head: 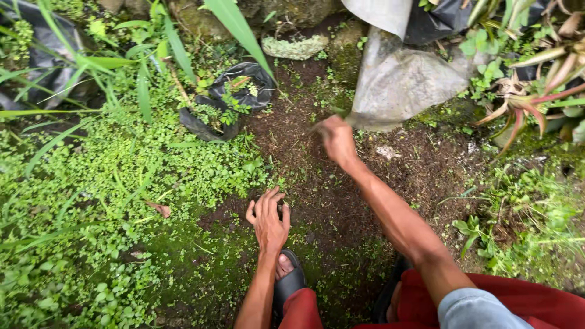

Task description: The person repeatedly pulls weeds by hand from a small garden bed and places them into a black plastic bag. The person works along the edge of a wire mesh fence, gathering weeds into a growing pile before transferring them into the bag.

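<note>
**A:** Head view, looking down. What are your hands on?

**B:** My right hand [339,141] is stretched forward and closed round something small and dark, a clump of weeds or soil; it is blurred, so I cannot tell which, nor which way it points. It sits at the far edge of the bare soil patch [341,183], just before the grey plastic sheet [402,82]. My left hand [269,220] lies nearer me, fingers spread wide and pressed on the ground, holding nothing.

**A:** Count things for me.

**B:** Two hands and one black sandal [290,281] clearly seen, just behind my left hand, with my toes in it. One black grow bag [226,100] with seedlings lies tipped on its side, its long axis running from near left to far right, mouth towards the far right.

**A:** And around that?

**B:** Low green groundcover [116,201] fills the left, long grass blades [143,73] arching over it. A red-leaved plant [536,100] stands at the right. One flat mossy stone [295,47] lies beyond the bag. The sheet hangs right behind my right hand.
</note>
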`<state>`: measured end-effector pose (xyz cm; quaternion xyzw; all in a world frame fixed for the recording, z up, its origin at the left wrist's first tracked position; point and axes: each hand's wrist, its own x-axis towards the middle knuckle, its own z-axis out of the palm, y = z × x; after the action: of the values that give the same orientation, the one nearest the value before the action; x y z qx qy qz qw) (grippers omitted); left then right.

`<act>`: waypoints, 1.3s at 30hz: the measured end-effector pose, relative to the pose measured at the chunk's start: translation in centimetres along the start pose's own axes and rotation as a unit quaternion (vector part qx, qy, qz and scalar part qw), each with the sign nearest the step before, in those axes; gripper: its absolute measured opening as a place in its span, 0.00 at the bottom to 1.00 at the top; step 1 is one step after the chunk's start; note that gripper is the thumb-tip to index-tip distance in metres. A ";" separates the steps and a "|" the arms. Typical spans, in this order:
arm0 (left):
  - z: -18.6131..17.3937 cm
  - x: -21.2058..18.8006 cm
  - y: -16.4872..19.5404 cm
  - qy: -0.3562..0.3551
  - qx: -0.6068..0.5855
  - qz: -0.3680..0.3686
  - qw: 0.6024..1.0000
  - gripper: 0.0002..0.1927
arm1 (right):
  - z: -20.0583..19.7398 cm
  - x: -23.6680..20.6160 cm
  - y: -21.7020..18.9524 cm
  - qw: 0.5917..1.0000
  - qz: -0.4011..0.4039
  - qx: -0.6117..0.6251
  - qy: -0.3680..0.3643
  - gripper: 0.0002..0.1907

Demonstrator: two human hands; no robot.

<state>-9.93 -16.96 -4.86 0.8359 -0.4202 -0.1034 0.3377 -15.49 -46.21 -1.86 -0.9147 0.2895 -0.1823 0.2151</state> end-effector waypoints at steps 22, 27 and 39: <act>3.7 0.3 -0.7 -0.010 0.029 -0.017 0.999 0.13 | 1.8 10.5 -3.7 0.996 -0.015 0.085 0.002 0.07; 3.7 -0.1 -1.3 -0.002 0.030 0.001 1.000 0.14 | 0.6 8.8 -1.3 0.963 0.024 0.234 -0.135 0.05; 3.5 -0.8 -2.1 0.058 -0.007 -0.012 0.998 0.15 | 2.3 2.6 -1.9 0.947 0.121 0.234 -0.185 0.12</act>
<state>-10.68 -17.15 -9.00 0.8431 -0.3889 -0.0620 0.3662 -11.56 -45.77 -2.30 -0.8143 0.3025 -0.0446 0.4933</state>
